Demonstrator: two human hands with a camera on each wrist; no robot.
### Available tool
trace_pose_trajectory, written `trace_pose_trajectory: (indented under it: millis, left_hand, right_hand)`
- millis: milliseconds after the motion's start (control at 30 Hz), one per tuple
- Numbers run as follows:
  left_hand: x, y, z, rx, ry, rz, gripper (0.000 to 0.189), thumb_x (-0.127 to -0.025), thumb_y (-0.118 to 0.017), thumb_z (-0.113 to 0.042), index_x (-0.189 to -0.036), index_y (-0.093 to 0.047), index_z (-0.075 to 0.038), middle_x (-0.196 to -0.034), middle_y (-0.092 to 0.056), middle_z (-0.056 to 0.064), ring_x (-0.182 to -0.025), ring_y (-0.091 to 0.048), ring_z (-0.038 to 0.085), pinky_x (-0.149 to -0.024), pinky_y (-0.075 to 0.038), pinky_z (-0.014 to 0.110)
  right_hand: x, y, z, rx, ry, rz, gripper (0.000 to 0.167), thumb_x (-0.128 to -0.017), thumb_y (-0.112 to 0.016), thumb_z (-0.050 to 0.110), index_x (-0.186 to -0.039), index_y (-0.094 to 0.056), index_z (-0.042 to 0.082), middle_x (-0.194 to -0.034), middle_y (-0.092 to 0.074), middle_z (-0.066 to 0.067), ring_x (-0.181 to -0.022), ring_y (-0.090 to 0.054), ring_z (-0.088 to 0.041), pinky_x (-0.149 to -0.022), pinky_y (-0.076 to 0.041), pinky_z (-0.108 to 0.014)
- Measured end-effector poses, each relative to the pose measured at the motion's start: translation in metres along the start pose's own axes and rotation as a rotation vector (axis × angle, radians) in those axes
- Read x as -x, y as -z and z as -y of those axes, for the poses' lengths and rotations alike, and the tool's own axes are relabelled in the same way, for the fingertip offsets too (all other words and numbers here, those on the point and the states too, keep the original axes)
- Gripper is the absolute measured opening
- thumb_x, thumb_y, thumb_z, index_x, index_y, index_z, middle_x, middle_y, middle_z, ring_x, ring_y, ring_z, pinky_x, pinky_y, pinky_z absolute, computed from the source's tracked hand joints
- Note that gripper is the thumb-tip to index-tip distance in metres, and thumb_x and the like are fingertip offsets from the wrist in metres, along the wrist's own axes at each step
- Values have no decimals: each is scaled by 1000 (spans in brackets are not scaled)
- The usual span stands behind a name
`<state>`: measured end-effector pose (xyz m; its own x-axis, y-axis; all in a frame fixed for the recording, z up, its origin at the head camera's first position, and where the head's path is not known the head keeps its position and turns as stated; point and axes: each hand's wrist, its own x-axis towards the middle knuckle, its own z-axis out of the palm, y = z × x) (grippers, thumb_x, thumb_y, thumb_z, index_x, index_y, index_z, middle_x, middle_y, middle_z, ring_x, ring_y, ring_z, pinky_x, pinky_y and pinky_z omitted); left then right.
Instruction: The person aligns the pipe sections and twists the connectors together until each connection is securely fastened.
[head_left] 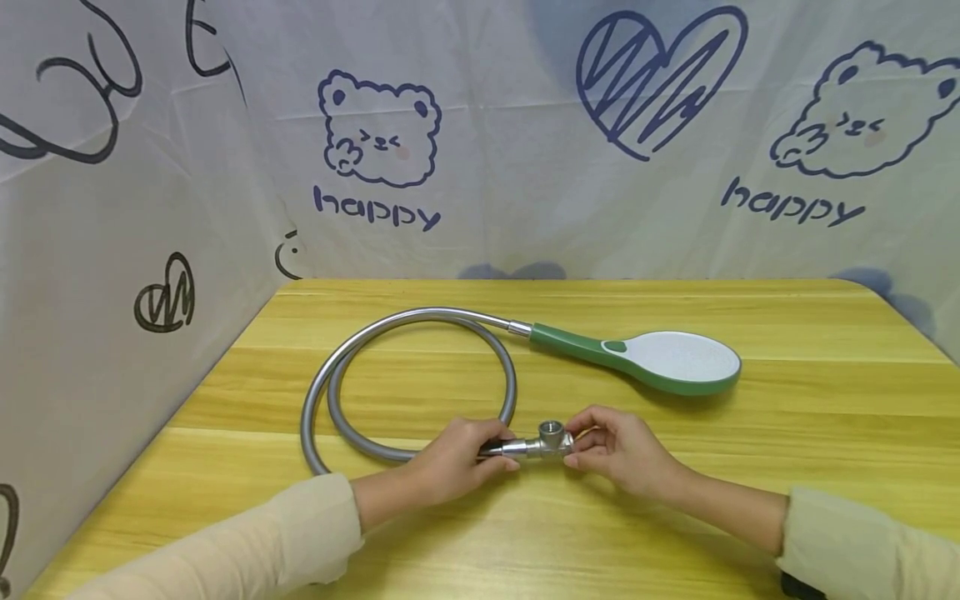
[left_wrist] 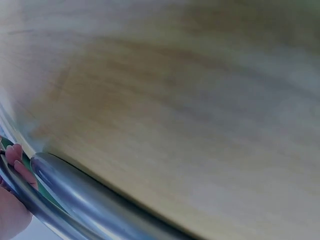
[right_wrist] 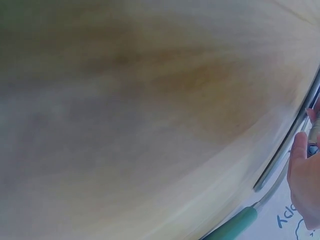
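My left hand (head_left: 459, 457) grips the end of a grey shower hose (head_left: 310, 417) by its silver connector (head_left: 514, 447). Against that connector sits a metal tee fitting (head_left: 552, 442), its round threaded opening facing up. The fingers and thumb of my right hand (head_left: 626, 454) pinch the tee's right end. Behind the hands, the hose loops round to a green shower head (head_left: 675, 367) with a white face. In the left wrist view the hose (left_wrist: 85, 195) runs past part of the left hand (left_wrist: 12, 210). The right hand (right_wrist: 306, 175) shows at the right wrist view's edge.
The wooden table (head_left: 825, 400) has a yellow grain. A pale cloth (head_left: 510, 167) with drawn bears and hearts hangs behind it and along the left side. Part of a black object (head_left: 801, 587) shows below the right sleeve.
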<state>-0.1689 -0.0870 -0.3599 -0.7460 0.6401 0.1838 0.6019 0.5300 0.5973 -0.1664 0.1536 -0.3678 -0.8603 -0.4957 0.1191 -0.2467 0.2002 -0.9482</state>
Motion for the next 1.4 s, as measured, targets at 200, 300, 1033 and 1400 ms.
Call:
trace_pose_trajectory:
  millis: [200, 300, 1033, 1400]
  left_hand:
    - [0, 0, 1, 8, 4, 6, 19, -85, -66, -15, -97, -63, -1, -86, -69, 8, -64, -52, -1, -56, -46, 13]
    - [0, 0, 1, 8, 9, 7, 19, -85, -66, -15, -97, -63, -1, -86, -69, 8, -63, -51, -1, -55, -46, 13]
    - [0, -2, 3, 18, 4, -19, 18, -85, -67, -13, -97, -63, -1, -89, -69, 9, -69, -56, 2, -60, -48, 13]
    - [0, -1, 2, 13, -4, -25, 18, -84, -68, -14, -97, -63, -1, -89, -69, 8, -69, -56, 3, -60, -47, 13]
  right_hand:
    - [2, 1, 1, 1, 15, 9, 31, -80, -65, -7, -105, -51, -19, -101, -56, -29, -82, -61, 0, -74, -55, -22]
    - [2, 1, 1, 11, 27, 7, 31, -80, -65, -7, -105, -51, -19, -101, -56, -29, -82, -61, 1, -74, -55, -22]
    - [2, -2, -2, 62, 61, -35, 27, -84, -64, -1, -105, -53, -15, -98, -60, -26, -78, -62, -2, -67, -55, -24]
    - [1, -1, -1, 5, 41, -30, 28, -86, -61, -2, -105, -51, -18, -96, -60, -29, -78, -63, -3, -70, -56, -25]
